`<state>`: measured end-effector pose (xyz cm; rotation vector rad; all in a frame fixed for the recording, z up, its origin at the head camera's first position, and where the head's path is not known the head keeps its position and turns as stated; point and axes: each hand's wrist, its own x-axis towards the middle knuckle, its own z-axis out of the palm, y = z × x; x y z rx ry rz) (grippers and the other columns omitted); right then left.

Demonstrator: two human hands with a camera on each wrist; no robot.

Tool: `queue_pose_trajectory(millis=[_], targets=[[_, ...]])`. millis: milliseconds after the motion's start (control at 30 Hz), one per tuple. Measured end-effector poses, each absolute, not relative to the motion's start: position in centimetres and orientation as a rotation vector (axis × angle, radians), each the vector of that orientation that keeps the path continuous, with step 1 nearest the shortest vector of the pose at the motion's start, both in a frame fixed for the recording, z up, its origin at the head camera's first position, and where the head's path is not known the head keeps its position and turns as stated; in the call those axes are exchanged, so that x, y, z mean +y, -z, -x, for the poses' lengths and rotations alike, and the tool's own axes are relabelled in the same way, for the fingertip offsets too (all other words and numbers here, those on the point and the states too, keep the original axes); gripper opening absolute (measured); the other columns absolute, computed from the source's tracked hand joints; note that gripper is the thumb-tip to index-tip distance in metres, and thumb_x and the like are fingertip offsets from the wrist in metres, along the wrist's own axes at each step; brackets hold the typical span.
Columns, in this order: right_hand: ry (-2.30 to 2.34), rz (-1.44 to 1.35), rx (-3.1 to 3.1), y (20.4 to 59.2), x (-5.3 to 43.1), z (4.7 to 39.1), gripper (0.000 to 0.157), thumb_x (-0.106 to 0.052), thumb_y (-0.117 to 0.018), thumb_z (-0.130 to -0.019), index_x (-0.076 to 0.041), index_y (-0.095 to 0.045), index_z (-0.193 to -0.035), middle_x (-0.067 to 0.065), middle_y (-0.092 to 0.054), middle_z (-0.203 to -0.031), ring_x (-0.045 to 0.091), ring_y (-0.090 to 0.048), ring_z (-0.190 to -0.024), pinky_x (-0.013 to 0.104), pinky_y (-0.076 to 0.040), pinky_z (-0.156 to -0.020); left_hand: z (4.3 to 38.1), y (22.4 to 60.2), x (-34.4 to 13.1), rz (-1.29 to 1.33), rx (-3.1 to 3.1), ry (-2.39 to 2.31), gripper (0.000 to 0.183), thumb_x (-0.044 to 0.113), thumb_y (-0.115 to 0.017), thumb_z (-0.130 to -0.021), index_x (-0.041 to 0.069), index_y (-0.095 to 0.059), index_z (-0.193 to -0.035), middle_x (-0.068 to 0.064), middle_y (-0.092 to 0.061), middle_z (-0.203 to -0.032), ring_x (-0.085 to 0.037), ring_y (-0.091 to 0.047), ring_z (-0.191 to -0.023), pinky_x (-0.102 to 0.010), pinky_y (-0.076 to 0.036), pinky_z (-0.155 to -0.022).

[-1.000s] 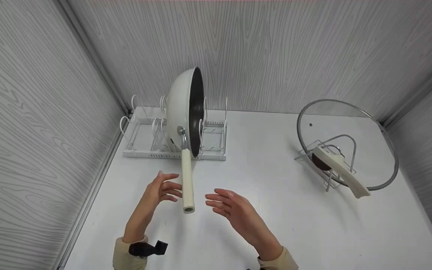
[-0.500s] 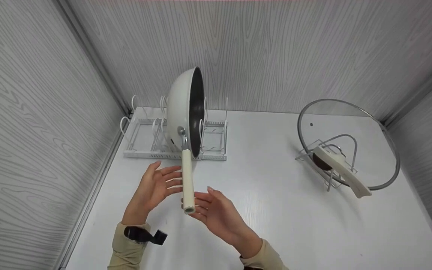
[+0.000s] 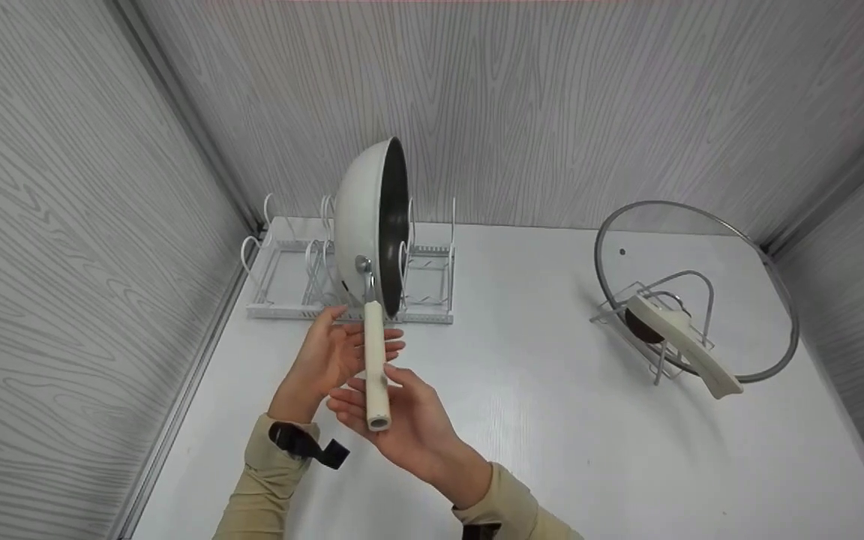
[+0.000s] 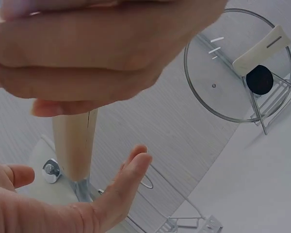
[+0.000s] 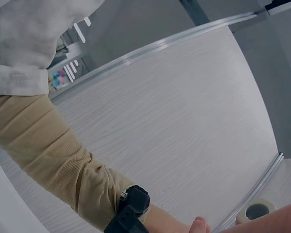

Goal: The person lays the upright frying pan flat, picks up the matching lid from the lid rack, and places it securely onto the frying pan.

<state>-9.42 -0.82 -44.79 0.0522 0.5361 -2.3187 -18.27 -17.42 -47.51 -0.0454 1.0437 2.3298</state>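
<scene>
The right hand (image 3: 415,429) lies relaxed, fingers extended beneath the end of the handle (image 3: 375,337); the left hand (image 3: 327,364), likewise loose, lies under it nearer the pan (image 3: 358,210); contact is hard to tell; a sound grip likely wants both closing evenly, without twisting the pan, which stands on edge in the white rack (image 3: 286,310).
</scene>
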Motion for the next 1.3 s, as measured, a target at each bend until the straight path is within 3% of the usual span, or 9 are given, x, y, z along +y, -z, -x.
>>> queue_pose_trajectory(millis=[133,233,367,467,600,767,1000,1300], targets=[[2.343,-0.062,0.528,44.2,-1.4,9.7,0.07,-0.03,-0.051,-0.091,0.012,-0.021,-0.138,0.021,-0.055,-0.116,0.028,-0.059,-0.108,0.039,-0.036,-0.105,19.0,47.2,-17.1,0.012,1.104,-2.313,0.061,0.04,-0.027,-0.101,-0.011,-0.034,-0.135,-0.025,-0.054,-0.126,-0.035,-0.057,-0.113,-0.044,-0.039,-0.102],[2.353,-0.079,0.547,43.8,-1.7,9.9,0.061,-0.026,-0.053,-0.09,0.008,-0.028,-0.134,0.017,-0.057,-0.11,0.024,-0.063,-0.098,0.036,-0.042,-0.101,19.6,46.7,-16.8,0.035,1.131,-2.301,0.057,0.037,-0.03,-0.1,-0.011,-0.038,-0.131,-0.026,-0.056,-0.122,-0.036,-0.058,-0.11,-0.045,-0.04,-0.102],[2.347,-0.134,0.592,43.7,-2.0,10.3,0.04,-0.02,-0.053,-0.09,-0.001,-0.038,-0.121,0.009,-0.06,-0.095,0.015,-0.063,-0.078,0.025,-0.053,-0.079,20.3,45.8,-16.1,0.052,1.144,-2.258,0.047,0.034,-0.034,-0.099,-0.007,-0.045,-0.12,-0.023,-0.061,-0.108,-0.034,-0.064,-0.096,-0.044,-0.047,-0.094],[2.332,-0.141,0.58,43.8,-2.1,10.6,0.025,-0.014,-0.051,-0.09,-0.006,-0.037,-0.11,0.003,-0.053,-0.08,0.008,-0.052,-0.06,0.015,-0.048,-0.056,20.8,45.3,-15.6,0.05,1.133,-2.228,0.039,0.031,-0.035,-0.1,-0.005,-0.043,-0.112,-0.016,-0.061,-0.092,-0.028,-0.065,-0.08,-0.039,-0.054,-0.081],[2.313,-0.11,0.508,43.9,-2.5,10.8,0.012,-0.007,-0.046,-0.091,-0.009,-0.037,-0.099,-0.002,-0.043,-0.069,0.003,-0.04,-0.048,0.011,-0.036,-0.043,21.4,44.9,-15.0,0.112,1.153,-2.229,0.027,0.024,-0.038,-0.1,-0.003,-0.041,-0.101,-0.01,-0.055,-0.074,-0.022,-0.061,-0.06,-0.032,-0.054,-0.062],[2.304,-0.1,0.48,44.1,-2.8,10.8,0.009,-0.004,-0.044,-0.091,-0.01,-0.038,-0.091,-0.003,-0.041,-0.064,0.003,-0.041,-0.043,0.011,-0.033,-0.039,21.9,44.9,-14.0,0.256,1.3,-2.225,0.018,0.018,-0.046,-0.096,0.003,-0.042,-0.087,-0.004,-0.049,-0.062,-0.016,-0.05,-0.049,-0.025,-0.046,-0.049],[2.291,-0.04,0.5,44.5,-2.6,10.8,0.012,-0.004,-0.039,-0.094,-0.01,-0.04,-0.085,-0.004,-0.038,-0.062,0.002,-0.04,-0.043,0.011,-0.03,-0.038,21.8,45.0,-13.0,0.331,1.423,-2.183,0.016,0.013,-0.047,-0.093,0.008,-0.035,-0.083,0.001,-0.04,-0.058,-0.011,-0.039,-0.047,-0.023,-0.036,-0.045],[2.286,0.086,0.707,45.6,-2.4,10.6,0.014,0.0,-0.047,-0.09,-0.009,-0.038,-0.083,-0.003,-0.041,-0.062,0.001,-0.04,-0.045,0.012,-0.034,-0.039,21.6,45.3,-13.1,0.318,1.569,-2.086,0.011,0.009,-0.048,-0.09,0.006,-0.039,-0.084,0.0,-0.041,-0.059,-0.011,-0.041,-0.047,-0.023,-0.04,-0.044]])
